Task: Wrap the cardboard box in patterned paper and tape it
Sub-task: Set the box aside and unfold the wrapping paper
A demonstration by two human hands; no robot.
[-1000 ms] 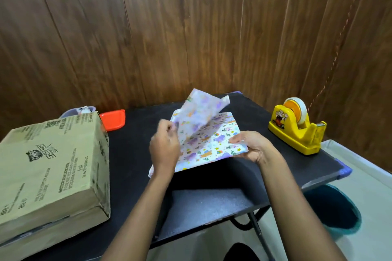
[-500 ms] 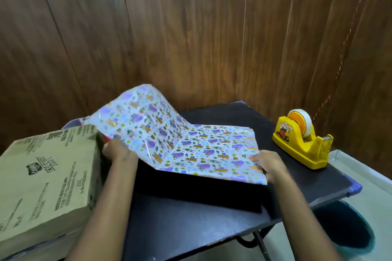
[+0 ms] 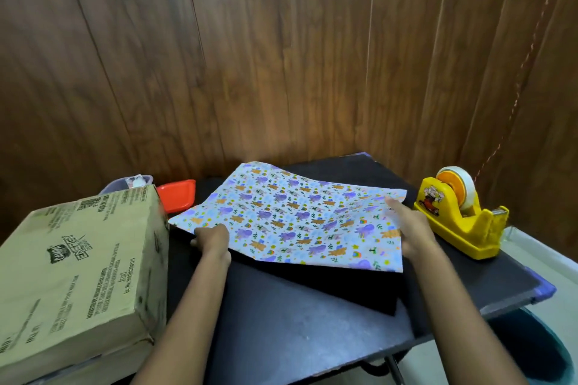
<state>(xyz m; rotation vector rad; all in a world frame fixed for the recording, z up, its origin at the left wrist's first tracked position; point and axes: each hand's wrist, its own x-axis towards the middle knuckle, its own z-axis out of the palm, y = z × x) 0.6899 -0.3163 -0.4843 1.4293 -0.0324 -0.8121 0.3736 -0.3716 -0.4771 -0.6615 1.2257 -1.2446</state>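
Two edges of the patterned paper (image 3: 291,222) (lifted clear of the table (image 3: 297,322)) are pinched by the left hand (image 3: 211,239) and the right hand (image 3: 408,230).

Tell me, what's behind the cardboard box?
Behind the box, an orange-red tray and a clear tub with something white inside peek out on the table. The box covers the tub's lower part and the tray's left end.
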